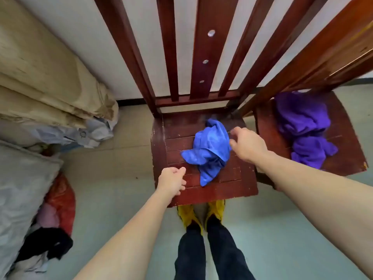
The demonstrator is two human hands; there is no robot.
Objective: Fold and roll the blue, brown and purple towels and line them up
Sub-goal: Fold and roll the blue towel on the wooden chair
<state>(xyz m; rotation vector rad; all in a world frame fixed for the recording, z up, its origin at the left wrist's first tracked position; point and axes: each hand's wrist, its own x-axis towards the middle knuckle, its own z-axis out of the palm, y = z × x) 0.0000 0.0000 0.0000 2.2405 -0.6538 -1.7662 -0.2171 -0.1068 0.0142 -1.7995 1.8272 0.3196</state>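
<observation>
Head view: we are standing over a dark red slatted wooden chair (201, 196), a crumpled purple cloth towel (302, 126) lying on a second seat (347, 156) to its right. The bunched blue cloth towel (210, 150) is sitting mid-seat. Our right hand (249, 146) is curling at its right edge, grip unclear; our left hand (171, 180) is hovering near-left, loosely curled, empty. We are expecting a one-corner pull to drag it off the seat.
</observation>
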